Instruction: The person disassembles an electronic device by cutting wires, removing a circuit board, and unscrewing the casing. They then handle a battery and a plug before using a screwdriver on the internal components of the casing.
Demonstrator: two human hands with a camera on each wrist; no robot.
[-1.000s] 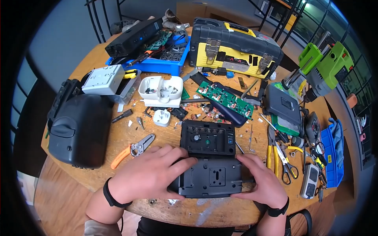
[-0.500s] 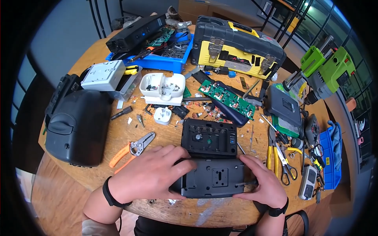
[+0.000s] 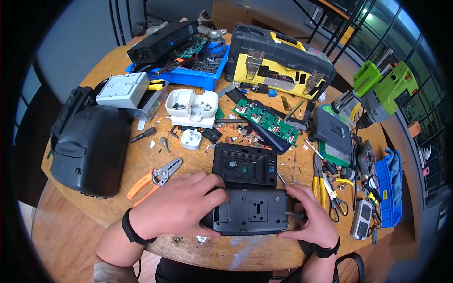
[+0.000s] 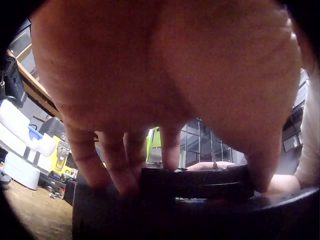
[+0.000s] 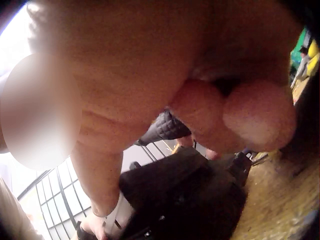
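Both hands grip a black plastic housing [image 3: 245, 212] at its two ends, near the table's front edge. Its flat face, with screw holes and a slotted square plate, is turned up. My left hand [image 3: 184, 205] has fingers over the far left corner and thumb at the near edge. On the other end, my right hand [image 3: 314, 217] holds with fingertip at the far corner and thumb at the near one. A dark cross-ribbed handle [image 5: 170, 126], like a screwdriver's, shows under the right palm. Just behind lies an open black casing half [image 3: 245, 165] with a row of metal contacts.
Orange-handled wire strippers [image 3: 155, 179] lie left of the hands, beyond them a large black case [image 3: 92, 151]. Scissors [image 3: 332, 198] and yellow-handled pliers [image 3: 317, 179] lie right. Behind are a green circuit board [image 3: 264, 121], white plastic holder [image 3: 191, 108], blue tray [image 3: 188, 81] and yellow-black toolbox [image 3: 278, 61].
The head view has shifted slightly, so the table's contents sit a little differently in it. Both hands keep their hold on the housing, which stays nearly in place.
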